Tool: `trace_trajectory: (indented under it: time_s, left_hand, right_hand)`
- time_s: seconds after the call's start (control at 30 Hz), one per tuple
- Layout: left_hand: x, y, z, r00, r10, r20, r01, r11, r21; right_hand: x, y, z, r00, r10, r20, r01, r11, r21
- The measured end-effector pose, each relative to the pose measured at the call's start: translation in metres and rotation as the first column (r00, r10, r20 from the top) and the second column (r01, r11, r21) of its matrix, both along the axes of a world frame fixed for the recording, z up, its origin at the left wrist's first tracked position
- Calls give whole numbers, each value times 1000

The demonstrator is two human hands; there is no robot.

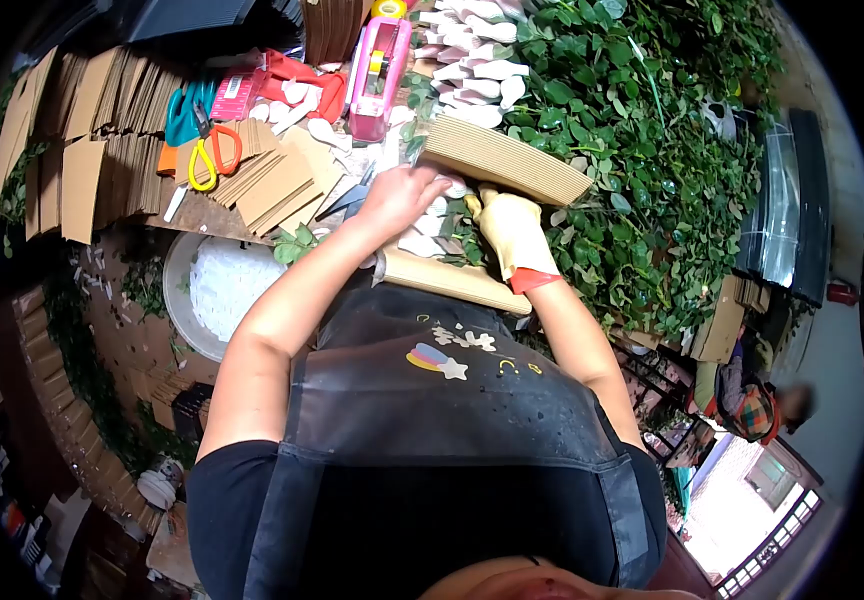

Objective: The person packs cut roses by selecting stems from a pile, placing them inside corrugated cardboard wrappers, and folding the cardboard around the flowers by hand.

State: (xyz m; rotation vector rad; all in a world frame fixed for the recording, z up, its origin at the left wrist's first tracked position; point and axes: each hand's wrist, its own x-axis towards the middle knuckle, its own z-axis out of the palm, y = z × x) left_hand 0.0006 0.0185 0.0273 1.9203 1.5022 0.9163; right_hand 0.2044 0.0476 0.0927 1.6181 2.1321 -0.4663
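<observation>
My bare left hand reaches in over the bench with its fingers bent together, the tips against a small white-wrapped piece. My right hand wears a pale yellow glove with a red cuff. Its fingertips lie at the lower edge of a corrugated cardboard sheet and are partly hidden there. Between the hands and my apron lie more white-wrapped pieces, with green leaves beside them. A second corrugated cardboard edge runs along my apron.
Leafy stems are heaped on the right. White-wrapped pieces lie in rows behind the cardboard. A pink tape dispenser, scissors and cardboard stacks stand at left. Below is a tub of white pieces. Another person is at right.
</observation>
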Motion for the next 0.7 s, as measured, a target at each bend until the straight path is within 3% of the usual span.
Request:
trace_trajectory:
  time_s: [0.13, 0.23, 0.3, 0.37, 0.4, 0.43, 0.5, 0.53, 0.57, 0.63, 0.7]
  left_hand:
    - [4, -5, 2, 997, 20, -68, -15, 998, 60]
    - [2, -13, 2, 998, 43, 49, -47, 997, 66]
    - [3, -24, 1, 924, 214, 318, -221, 975, -14]
    - [-1, -39, 0, 754, 378, 537, -362, 922, -140]
    - [-17, -41, 17, 689, 466, 555, -381, 885, -269]
    - [-28, -37, 11, 708, 498, 500, -461, 863, -207]
    - [-42, -32, -24, 780, 496, 382, -260, 811, -524]
    - [-30, -26, -4, 874, 433, 220, -328, 860, -391]
    - [-24, -15, 9, 951, 310, 10, -262, 819, -510]
    - [-11, -7, -4, 972, 219, 84, -145, 841, -521]
    - [-3, -5, -19, 979, 198, 49, -164, 907, -389]
  right_hand:
    - [-2, 3, -10, 1000, -26, 14, 26, 999, -33]
    - [0, 3, -12, 1000, 6, -4, -6, 1000, -13]
    - [0, 3, -13, 999, -35, 6, 35, 998, -51]
    - [0, 3, -15, 999, -51, -16, 50, 997, -51]
    - [0, 2, -16, 999, -34, -41, 33, 999, -20]
    - [2, 1, -17, 998, -16, -65, 17, 1000, 11]
    - [2, 2, -21, 999, -20, -49, 20, 1000, 9]
    - [-2, 2, -12, 999, -30, -40, 30, 1000, 2]
    - [-6, 3, -6, 999, -40, -30, 40, 999, -3]
    - [-6, 3, -11, 999, -14, -31, 15, 999, 33]
    - [-2, 3, -15, 999, 16, -37, -13, 997, 75]
